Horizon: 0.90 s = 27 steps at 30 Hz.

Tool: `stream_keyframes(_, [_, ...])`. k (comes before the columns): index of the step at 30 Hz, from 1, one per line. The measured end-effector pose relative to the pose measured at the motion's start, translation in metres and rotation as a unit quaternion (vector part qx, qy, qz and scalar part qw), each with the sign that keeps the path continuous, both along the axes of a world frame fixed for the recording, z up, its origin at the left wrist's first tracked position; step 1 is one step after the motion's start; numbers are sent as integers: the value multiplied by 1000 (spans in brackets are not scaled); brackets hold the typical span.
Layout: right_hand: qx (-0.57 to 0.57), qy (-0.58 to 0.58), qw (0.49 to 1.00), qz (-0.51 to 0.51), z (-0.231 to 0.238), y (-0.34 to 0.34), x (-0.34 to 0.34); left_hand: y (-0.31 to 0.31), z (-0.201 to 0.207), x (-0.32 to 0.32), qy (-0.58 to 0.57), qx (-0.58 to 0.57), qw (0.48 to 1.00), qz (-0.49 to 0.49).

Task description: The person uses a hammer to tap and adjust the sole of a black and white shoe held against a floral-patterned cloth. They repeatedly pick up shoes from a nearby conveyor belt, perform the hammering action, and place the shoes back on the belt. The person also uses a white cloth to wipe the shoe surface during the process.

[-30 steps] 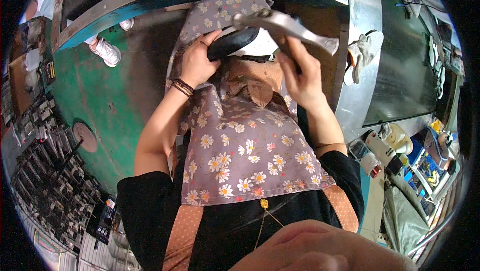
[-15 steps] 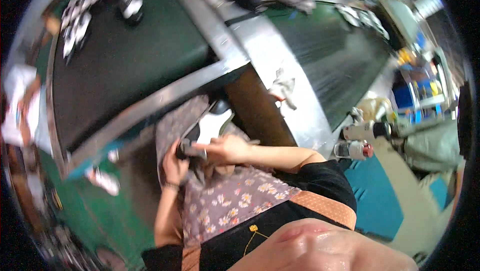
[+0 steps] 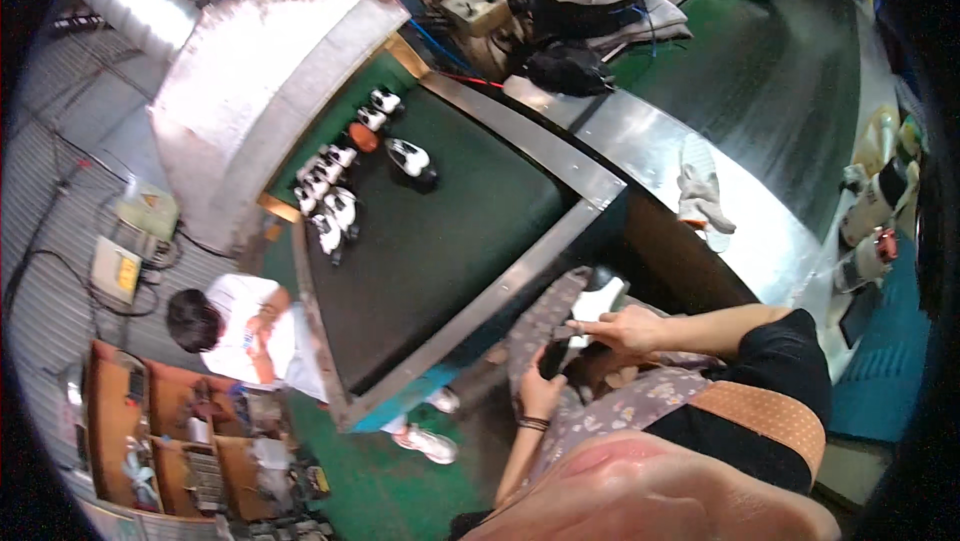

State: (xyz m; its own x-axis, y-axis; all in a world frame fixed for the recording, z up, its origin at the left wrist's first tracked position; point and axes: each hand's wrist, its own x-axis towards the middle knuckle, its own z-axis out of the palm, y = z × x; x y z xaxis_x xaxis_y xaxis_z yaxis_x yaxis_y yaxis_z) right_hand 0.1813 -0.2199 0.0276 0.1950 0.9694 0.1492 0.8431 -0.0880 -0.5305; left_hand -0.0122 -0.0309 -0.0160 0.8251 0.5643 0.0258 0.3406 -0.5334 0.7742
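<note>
The view has swung round, and the right hand [image 3: 628, 329], which held a metal tool raised above the shoe [image 3: 600, 299] a second ago, is now down close over it, index finger stretched toward 9 o'clock. The work thus seems to have passed to close handling at the shoe's black end.

The shoe lies over the floral apron [image 3: 640, 403], its black end in the grip of the left hand [image 3: 540, 398] and its white part reaching off toward 1 o'clock from there. From the right hand, that white part sits at 11 o'clock. A small grey shape is at the right fingertips; whether they grip it, I cannot tell. The dark belt [image 3: 470, 231] lies toward 10 o'clock.
</note>
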Motion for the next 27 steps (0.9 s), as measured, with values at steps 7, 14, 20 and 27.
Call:
stream_keyframes(7, [247,47,964,-86,-24,-11,9,-2,1,-35,-3,-511,857,64])
stream_keyframes(14, [215,145,959,-114,-38,-34,-3,15,56,-20,-174,-665,723,71])
stream_keyframes(20, [64,119,990,-35,-78,-20,5,57,104,45,-300,-791,516,135])
stream_keyframes(27, [38,195,975,-102,-95,-13,8,131,96,79,-250,-765,573,150])
